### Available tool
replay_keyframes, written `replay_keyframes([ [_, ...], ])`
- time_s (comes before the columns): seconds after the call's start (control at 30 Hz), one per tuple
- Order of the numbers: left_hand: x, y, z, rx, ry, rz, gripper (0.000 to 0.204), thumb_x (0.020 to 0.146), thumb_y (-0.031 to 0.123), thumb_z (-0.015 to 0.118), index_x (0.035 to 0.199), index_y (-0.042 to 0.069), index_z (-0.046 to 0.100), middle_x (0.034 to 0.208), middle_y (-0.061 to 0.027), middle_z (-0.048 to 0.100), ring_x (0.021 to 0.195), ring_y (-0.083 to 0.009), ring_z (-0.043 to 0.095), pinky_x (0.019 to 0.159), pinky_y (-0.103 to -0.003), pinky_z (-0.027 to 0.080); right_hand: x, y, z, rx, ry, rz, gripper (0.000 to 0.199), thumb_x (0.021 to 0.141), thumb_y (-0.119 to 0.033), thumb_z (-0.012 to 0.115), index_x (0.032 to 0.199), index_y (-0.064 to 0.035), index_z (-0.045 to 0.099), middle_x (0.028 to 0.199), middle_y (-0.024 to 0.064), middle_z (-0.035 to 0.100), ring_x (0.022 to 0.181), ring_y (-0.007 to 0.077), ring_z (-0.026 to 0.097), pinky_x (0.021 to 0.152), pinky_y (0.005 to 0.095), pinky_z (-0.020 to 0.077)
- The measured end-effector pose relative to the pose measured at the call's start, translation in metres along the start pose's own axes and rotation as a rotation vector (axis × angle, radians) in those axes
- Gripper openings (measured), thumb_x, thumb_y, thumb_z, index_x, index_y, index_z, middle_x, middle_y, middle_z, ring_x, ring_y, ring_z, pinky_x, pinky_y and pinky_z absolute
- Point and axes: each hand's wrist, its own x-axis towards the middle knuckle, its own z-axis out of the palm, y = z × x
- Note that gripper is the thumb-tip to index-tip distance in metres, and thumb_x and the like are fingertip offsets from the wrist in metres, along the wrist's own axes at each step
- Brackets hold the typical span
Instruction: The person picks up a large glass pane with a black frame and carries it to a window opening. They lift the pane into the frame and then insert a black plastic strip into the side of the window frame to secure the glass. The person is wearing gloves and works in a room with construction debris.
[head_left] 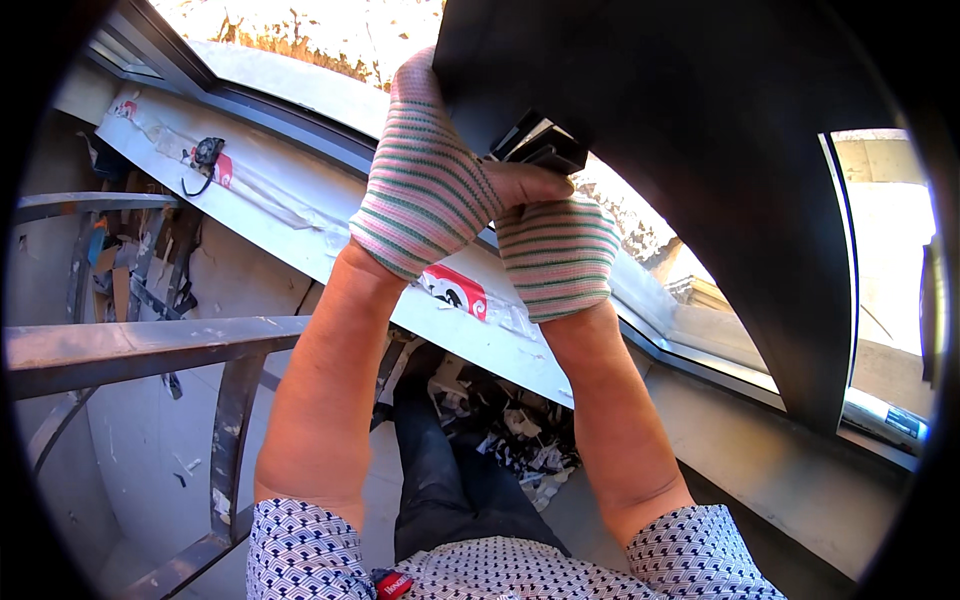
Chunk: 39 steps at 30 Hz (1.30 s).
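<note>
- Dark post (700, 130) looms nearest the camera, wide at the top and narrowing down to the right, where its foot meets the window frame (700, 372)
- Small black piece (560, 150), showing pale inner edges, sits at the post's left part, just above the left thumb, with its slot-like edges slanting from lower left to upper right
- Its full long axis cannot be told, since black merges with black behind it
- Left hand (425, 170), in a striped knit glove, points its fingers upward along the post's left edge, thumb stretched rightward beneath the piece; whether it grips, I cannot tell
- Right hand (560, 250), gloved alike, is raised just below that thumb, its fingers mostly hidden, so clenched or loose cannot be told
- Below the 2 hands runs a white sill (300, 235) with film and red patches, slanting down to the right
- Black strapped object (207, 152) rests on it, upper left
- Metal railing (150, 345) stands left; dark scraps (515, 425) litter the floor near the legs
</note>
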Motion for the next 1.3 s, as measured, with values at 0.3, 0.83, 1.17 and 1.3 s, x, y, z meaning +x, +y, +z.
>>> replay_keyframes([
  [0.3, -0.002, 0.001, -0.014, 0.058, -0.171, 0.054, 0.097, 0.063, 0.022, 0.096, 0.137, 0.002, 0.037, 0.123, -0.0145, 0.059, 0.110, -0.0266, 0.063, 0.091, -0.036, 0.058, -0.003, -0.004, -0.004, 0.172, 0.380, 0.027, 0.023, 0.092, -0.030, 0.074, 0.093, -0.0091, 0.065, 0.072, 0.0043, 0.067, 0.067, 0.0166, 0.068, 0.060, 0.0310, 0.0546],
  [0.83, -0.212, 0.023, -0.061, 0.381, 0.360, -0.328, 0.032, 0.095, 0.009, 0.070, 0.125, 0.001, 0.062, 0.111, -0.0106, 0.069, 0.101, -0.0190, 0.067, 0.094, -0.033, 0.053, 0.002, 0.000, -0.011, 0.500, 0.424, -0.037, 0.047, 0.086, -0.042, 0.081, 0.113, -0.0065, 0.066, 0.092, 0.0048, 0.076, 0.086, 0.0172, 0.075, 0.076, 0.0292, 0.0618],
  [1.17, -0.254, 0.099, -0.134, 1.237, 0.527, 0.011, 0.022, 0.101, 0.014, 0.062, 0.119, 0.003, 0.065, 0.111, -0.0097, 0.068, 0.100, -0.0241, 0.064, 0.093, -0.038, 0.051, 0.005, 0.018, 0.000, 0.448, 0.524, -0.096, 0.048, 0.083, -0.044, 0.083, 0.109, -0.0074, 0.069, 0.090, 0.0040, 0.076, 0.081, 0.0168, 0.074, 0.075, 0.0293, 0.0613],
  [1.3, -0.235, 0.087, -0.158, 1.405, 0.422, -0.292, 0.031, 0.104, 0.027, 0.056, 0.121, 0.003, 0.064, 0.104, -0.0127, 0.067, 0.095, -0.0289, 0.064, 0.090, -0.041, 0.051, 0.010, 0.009, 0.000, 0.447, 0.587, -0.173, 0.046, 0.083, -0.043, 0.083, 0.108, -0.0073, 0.070, 0.089, 0.0044, 0.076, 0.080, 0.0154, 0.074, 0.073, 0.0276, 0.0607],
])
